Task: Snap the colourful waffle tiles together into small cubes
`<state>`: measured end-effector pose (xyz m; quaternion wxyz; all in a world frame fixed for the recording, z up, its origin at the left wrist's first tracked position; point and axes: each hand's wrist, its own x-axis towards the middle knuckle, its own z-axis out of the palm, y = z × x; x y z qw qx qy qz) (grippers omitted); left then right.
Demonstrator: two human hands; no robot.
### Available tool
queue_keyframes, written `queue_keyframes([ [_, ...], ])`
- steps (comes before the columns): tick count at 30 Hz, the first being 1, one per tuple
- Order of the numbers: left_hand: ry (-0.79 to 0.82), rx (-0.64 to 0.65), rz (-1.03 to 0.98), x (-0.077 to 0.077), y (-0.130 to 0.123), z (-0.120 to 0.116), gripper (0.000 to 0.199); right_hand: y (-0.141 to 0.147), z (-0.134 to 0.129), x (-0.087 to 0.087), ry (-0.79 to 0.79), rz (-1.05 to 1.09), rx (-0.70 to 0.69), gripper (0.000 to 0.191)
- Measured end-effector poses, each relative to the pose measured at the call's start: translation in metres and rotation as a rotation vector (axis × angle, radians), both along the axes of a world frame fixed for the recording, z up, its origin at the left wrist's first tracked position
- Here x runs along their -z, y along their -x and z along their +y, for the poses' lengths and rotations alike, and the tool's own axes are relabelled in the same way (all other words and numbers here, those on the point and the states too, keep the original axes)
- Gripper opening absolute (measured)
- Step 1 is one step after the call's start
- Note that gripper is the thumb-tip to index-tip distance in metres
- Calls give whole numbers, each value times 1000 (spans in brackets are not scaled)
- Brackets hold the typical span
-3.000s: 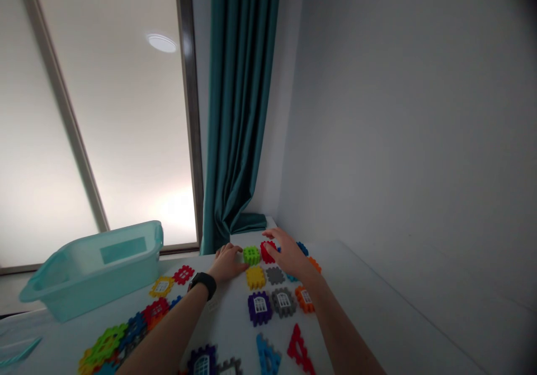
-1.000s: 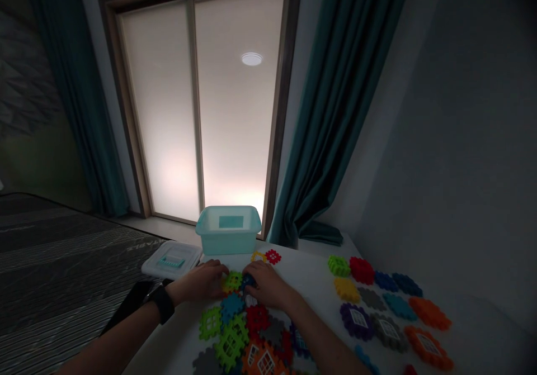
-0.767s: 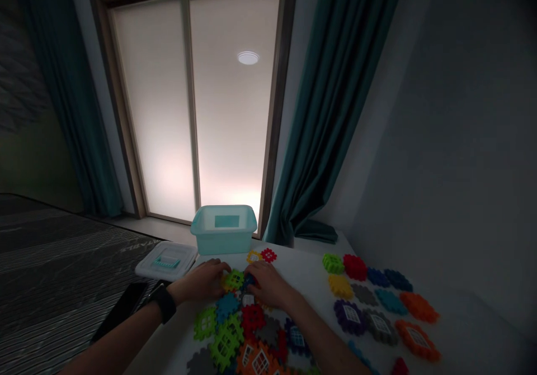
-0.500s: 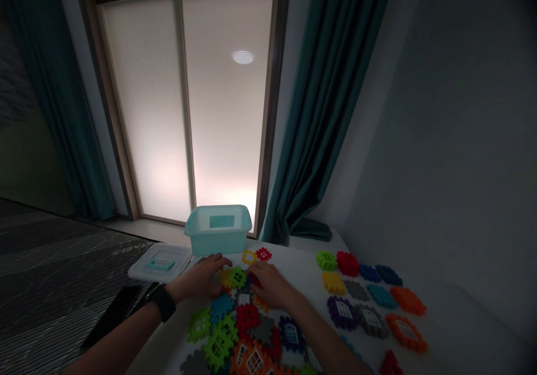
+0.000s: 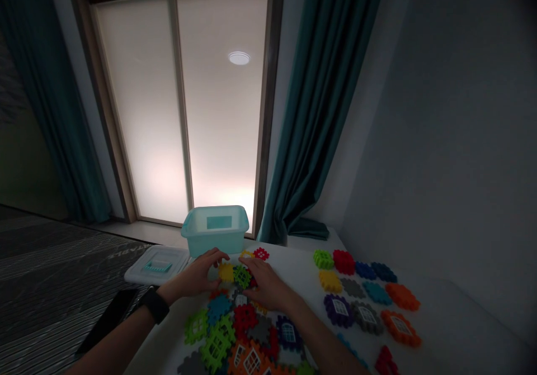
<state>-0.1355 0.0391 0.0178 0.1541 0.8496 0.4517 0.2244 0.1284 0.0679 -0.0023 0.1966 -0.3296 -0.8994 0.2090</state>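
My left hand [image 5: 202,274] is curled around the left side of a yellow notched plastic tile [image 5: 226,273], finger above it and thumb below. My right hand [image 5: 268,285] has its fingers and thumb around a green notched tile [image 5: 242,276] with a window-like lattice, tilted beside the yellow one. A red piece shows partly behind the right fingers. Just below the hands lie a grey tile with a white window [image 5: 240,299], a blue tile [image 5: 218,308] and a red tile [image 5: 244,319], part of a loose heap.
A teal bin [image 5: 216,232] stands behind the hands, its lid [image 5: 157,264] lying to the left. A red flower-like tile [image 5: 261,254] lies beyond my right hand. Sorted tiles sit in rows at the right, including a purple one [image 5: 339,310]. A dark flat object [image 5: 107,319] lies at left.
The green tile has shifted and tilted, and more of the yellow tile shows beside it. Both hands remain around these tiles. The whole view has shifted slightly.
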Motion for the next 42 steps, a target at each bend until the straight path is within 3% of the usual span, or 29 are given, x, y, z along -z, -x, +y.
queue_keyframes([
  [11,-8,34,-19,-18,-2,1,51,-2,12,9,72,37,53,82],
  [18,-21,40,-18,-43,-7,3,50,1,21,16,108,109,78,84],
  [26,-70,45,34,-69,10,-2,51,2,22,-9,54,163,58,78],
  [31,-64,23,36,-57,12,-10,50,-9,16,-23,-1,125,66,78],
  [36,-60,84,-38,-30,-7,-11,49,-34,8,-20,-81,10,58,72],
  [42,-61,92,-160,-7,-29,-6,50,-71,-4,-19,-113,-85,156,62],
])
